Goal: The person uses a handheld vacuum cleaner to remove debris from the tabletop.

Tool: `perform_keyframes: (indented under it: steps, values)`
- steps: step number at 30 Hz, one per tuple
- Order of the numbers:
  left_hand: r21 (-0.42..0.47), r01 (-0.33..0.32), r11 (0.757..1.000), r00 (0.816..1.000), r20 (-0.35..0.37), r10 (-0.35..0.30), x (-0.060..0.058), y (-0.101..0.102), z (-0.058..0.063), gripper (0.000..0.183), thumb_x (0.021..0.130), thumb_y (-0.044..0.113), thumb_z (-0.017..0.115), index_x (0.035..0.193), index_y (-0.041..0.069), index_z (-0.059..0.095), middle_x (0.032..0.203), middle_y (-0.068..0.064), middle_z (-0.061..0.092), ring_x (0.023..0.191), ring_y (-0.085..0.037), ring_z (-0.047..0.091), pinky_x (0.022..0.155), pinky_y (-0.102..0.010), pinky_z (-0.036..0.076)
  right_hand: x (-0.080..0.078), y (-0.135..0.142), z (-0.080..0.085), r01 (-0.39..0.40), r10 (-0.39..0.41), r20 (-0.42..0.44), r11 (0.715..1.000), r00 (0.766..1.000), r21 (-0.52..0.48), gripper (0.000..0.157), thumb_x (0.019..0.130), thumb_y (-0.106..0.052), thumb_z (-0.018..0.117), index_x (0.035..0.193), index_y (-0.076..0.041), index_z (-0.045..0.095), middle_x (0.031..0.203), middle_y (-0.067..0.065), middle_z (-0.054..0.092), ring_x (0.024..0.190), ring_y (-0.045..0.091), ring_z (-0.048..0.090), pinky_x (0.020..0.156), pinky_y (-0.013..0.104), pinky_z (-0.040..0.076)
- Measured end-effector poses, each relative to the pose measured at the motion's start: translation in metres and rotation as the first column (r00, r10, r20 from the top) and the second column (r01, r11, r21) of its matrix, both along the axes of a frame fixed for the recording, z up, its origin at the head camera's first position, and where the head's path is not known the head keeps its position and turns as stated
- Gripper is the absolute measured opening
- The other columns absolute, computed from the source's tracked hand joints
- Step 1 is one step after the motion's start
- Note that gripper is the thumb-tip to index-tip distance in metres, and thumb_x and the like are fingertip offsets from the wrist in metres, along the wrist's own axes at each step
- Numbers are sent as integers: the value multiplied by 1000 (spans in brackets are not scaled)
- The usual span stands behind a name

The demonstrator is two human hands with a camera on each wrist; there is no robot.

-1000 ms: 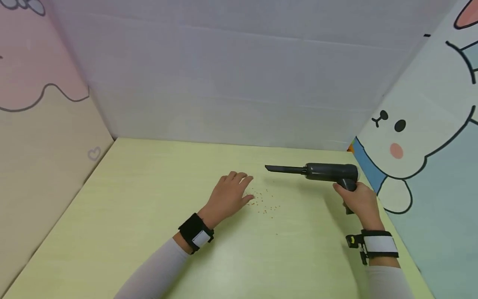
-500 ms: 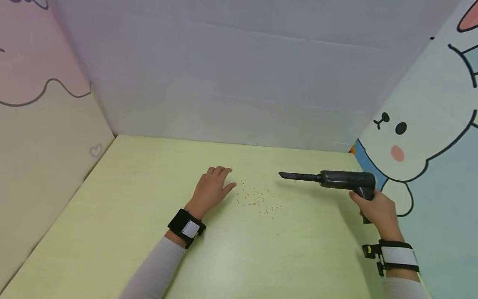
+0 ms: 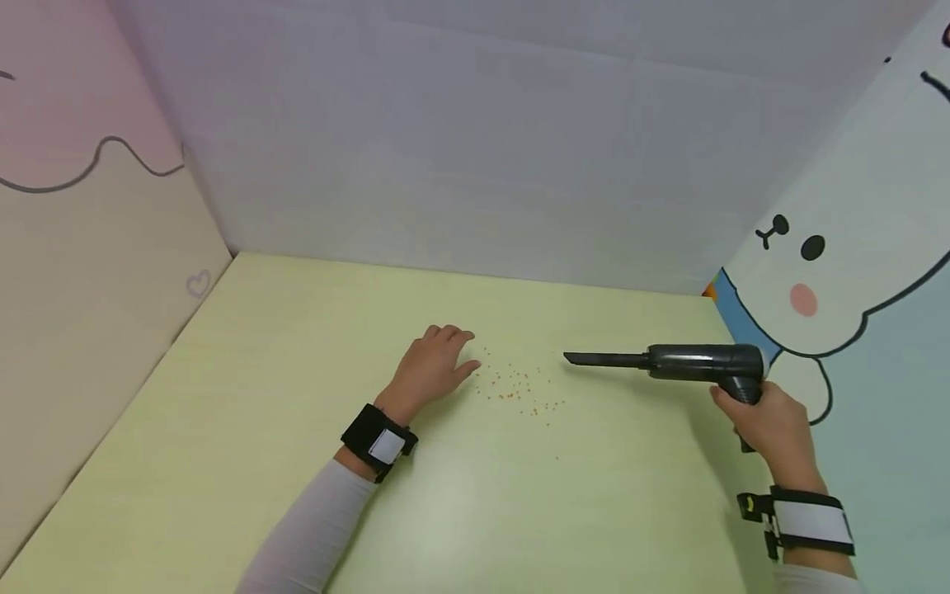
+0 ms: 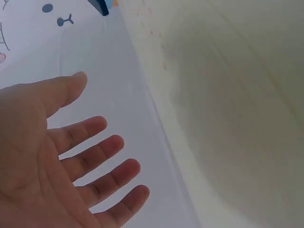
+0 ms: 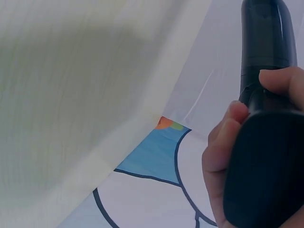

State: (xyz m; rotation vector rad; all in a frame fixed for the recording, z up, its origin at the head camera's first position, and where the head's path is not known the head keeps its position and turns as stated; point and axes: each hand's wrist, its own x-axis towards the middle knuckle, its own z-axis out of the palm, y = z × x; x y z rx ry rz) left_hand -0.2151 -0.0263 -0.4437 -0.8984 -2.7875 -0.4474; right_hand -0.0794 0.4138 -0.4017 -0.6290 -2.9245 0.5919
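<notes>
My right hand (image 3: 772, 425) grips the handle of a black handheld vacuum cleaner (image 3: 701, 362) over the right side of the table. Its narrow slanted nozzle points left, with the tip just right of a scatter of small orange-brown crumbs (image 3: 510, 396). In the right wrist view, fingers and thumb wrap the handle of the vacuum (image 5: 268, 42). To the left of the crumbs hovers my left hand (image 3: 426, 373), thumb apart and fingers relaxed, holding nothing. The left wrist view shows its palm (image 4: 28, 161) and loosely extended fingers; the nozzle end (image 4: 99, 5) shows at the top.
The pale yellow table (image 3: 245, 363) meets a white back wall (image 3: 460, 165). A beige and pink panel (image 3: 96, 272) stands along the left edge, and a panel with a cartoon bear (image 3: 853, 272) along the right. Each wrist wears a black strap.
The vacuum in my right hand has moved right and slightly down. My left hand first drew back left from the crumbs, uncovering more of them, and has since shifted little.
</notes>
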Motion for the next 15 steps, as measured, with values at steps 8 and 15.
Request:
perform_keyframes:
  steps: [8, 15]
  values:
    - [-225, 129, 966, 987, -68, -148, 48, 137, 39, 59, 90, 51, 51, 135, 14, 44, 122, -3, 53, 108, -22, 47, 77, -32, 49, 12, -8, 16, 15, -12, -57, 999, 998, 42, 63, 83, -58, 54, 86, 5, 50, 61, 11, 57, 48, 21, 52, 38, 35, 38]
    - [-231, -64, 971, 878, -475, -55, 73, 200, 37, 29, 96, 29, 44, 110, 14, 64, 94, 1, 64, 83, -17, 58, 60, -25, 51, 26, -18, 28, 41, -34, -84, 995, 996, 88, 61, 83, -57, 55, 84, 3, 49, 61, 11, 52, 48, 22, 48, 38, 35, 35]
